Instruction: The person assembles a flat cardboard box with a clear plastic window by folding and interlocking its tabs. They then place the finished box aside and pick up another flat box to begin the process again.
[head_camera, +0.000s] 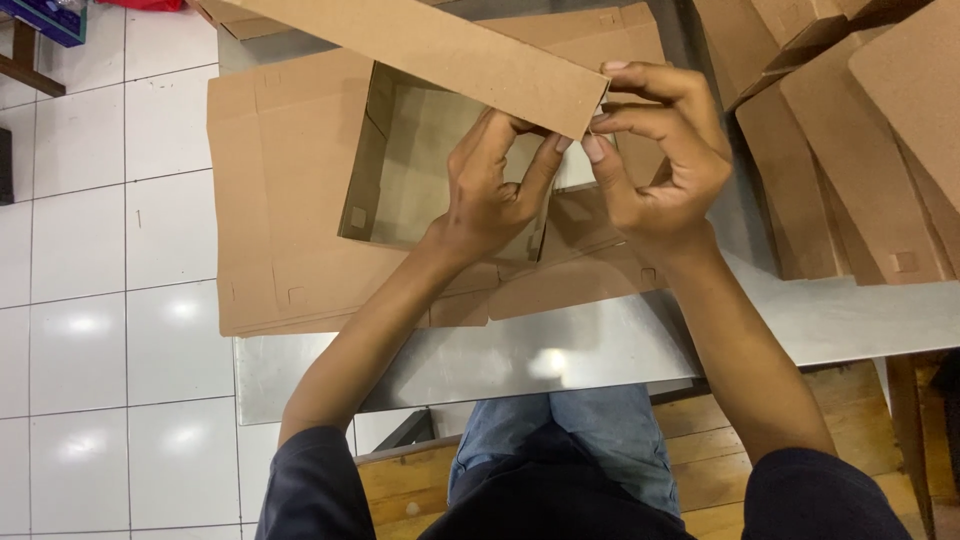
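White floor tiles (90, 330) and a steel table (560, 350) framed the scene, viewed from above. Nearest the camera were the person's jeans (590, 425) and a wooden bench (700, 450) under the table's edge, with dark sleeves at the bottom of the frame. Both forearms reached forward over the steel. The left hand (495, 190) was partly curled, its fingertips pressed against the near wall of a half-folded box (400, 160) that stood open-topped on the table. The right hand (655, 150), just beside it, was closed in a pinch, thumb and fingers gripping the end of a long cardboard flap (450, 50) that slanted across the box's top. The two hands nearly touched at the flap's corner. Under the box lay a stack of flat cardboard sheets (270, 200), overhanging the table's left edge. Farther right, more flat cartons (860, 130) leaned in an overlapping pile. At the far left corner, a blue crate (45, 15) was partly visible.
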